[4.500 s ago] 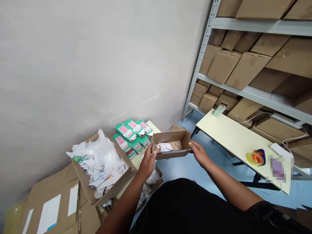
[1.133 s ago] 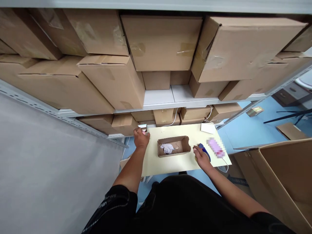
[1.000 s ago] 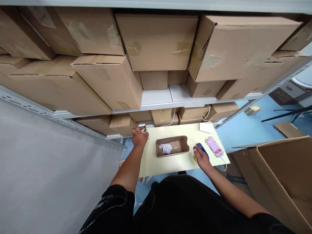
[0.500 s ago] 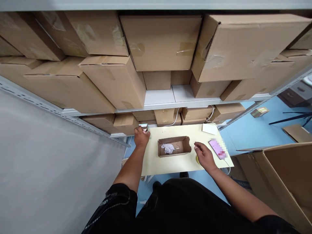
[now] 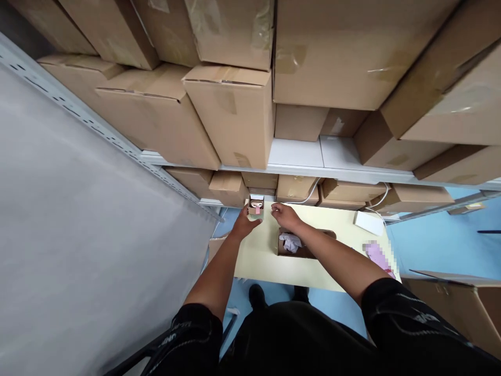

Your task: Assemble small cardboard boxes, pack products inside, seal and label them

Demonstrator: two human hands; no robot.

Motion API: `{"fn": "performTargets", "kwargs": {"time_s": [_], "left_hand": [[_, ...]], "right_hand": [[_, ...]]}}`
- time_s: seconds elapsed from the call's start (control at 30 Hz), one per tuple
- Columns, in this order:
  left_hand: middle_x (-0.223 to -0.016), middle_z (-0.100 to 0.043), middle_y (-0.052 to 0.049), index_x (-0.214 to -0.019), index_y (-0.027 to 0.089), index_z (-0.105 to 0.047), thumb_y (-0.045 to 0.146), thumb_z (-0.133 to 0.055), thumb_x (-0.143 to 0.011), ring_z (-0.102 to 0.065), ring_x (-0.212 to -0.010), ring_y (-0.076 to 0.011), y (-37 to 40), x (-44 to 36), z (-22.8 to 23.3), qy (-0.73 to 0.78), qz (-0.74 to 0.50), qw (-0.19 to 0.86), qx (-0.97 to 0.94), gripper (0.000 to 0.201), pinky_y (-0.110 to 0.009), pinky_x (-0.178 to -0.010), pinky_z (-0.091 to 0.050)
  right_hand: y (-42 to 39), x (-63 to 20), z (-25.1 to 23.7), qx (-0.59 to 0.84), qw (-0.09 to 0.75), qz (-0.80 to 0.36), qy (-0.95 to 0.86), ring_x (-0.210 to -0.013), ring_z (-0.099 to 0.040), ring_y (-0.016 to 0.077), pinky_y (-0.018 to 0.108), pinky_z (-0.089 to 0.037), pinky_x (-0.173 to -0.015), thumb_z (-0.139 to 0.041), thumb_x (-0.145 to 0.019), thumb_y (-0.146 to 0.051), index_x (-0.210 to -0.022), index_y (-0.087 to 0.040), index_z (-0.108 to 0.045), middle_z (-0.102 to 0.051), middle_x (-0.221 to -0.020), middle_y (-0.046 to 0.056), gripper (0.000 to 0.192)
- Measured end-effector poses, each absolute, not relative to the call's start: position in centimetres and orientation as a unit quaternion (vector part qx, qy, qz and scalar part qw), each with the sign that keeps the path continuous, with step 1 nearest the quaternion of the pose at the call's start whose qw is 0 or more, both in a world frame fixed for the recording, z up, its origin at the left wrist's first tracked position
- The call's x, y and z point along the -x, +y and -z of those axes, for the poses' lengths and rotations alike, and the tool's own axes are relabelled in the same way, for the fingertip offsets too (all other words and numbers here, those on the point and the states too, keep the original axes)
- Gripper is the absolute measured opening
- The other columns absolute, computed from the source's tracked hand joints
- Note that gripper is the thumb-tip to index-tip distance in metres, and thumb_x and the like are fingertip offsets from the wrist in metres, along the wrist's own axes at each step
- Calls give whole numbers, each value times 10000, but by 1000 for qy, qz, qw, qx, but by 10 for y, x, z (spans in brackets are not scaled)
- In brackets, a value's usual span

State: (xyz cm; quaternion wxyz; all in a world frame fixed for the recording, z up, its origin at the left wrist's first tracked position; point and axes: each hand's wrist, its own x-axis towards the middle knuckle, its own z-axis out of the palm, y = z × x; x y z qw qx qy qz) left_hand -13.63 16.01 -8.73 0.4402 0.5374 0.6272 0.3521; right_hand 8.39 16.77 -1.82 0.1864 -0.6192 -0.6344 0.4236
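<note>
My left hand (image 5: 245, 224) is at the far left corner of the pale yellow table (image 5: 256, 263). Its fingers lie along the left side of a small open-topped box (image 5: 256, 210), and the thumb reaches round the near side. White and pink bits show in that box. My right hand (image 5: 285, 215) hovers just right of it, fingers curled together; anything in them is too small to make out. Under my right forearm stands an open cardboard box (image 5: 279, 248) with crumpled white paper (image 5: 290, 242) inside; the forearm covers part of it.
A white flat box (image 5: 369, 223) and a phone (image 5: 378, 257) with a blurred screen lie at the table's right. Shelves full of cardboard boxes (image 5: 235, 117) rise behind it. A grey wall (image 5: 78, 224) is on the left, and a large open carton (image 5: 442, 308) stands at lower right.
My right hand has crossed left from beside the cardboard box to the small box. My left hand has shifted from over the small box to its side. The view has turned left.
</note>
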Motion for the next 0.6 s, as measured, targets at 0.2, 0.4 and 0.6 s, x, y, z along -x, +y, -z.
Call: {"fn": "performTargets", "kwargs": {"time_s": [0.2,0.4,0.6], "left_hand": [[-1340,-663,-107,-1353,229,-548,290,-776,-794,-636,-1259,-269,171,147,121,599,-329,503,-529,606,-438,-1087,-483],[-1264,-680,-116,-1342,206,-551,307,-666,-892,-713,-991,-222,172,139,122,610,-375,469,-518,475,-400,-941,-566],[-1262,-661,-122,-1309,178,-584,328,-624,-930,-676,-960,-200,166,138,83,615,-400,410,-542,410,-360,-913,-557]], "right_hand": [[215,-44,62,642,57,-451,-618,-1071,-692,296,344,-517,-866,-722,-748,-168,-1187,-195,-672,-733,-1200,139,443],[222,-39,66,624,57,-470,-622,-947,-691,255,308,-505,-776,-713,-726,-150,-1205,-189,-655,-749,-1134,111,485],[207,-42,35,605,117,-472,-631,-920,-671,192,260,-498,-773,-678,-767,-187,-1221,-211,-668,-739,-1112,40,455]]}}
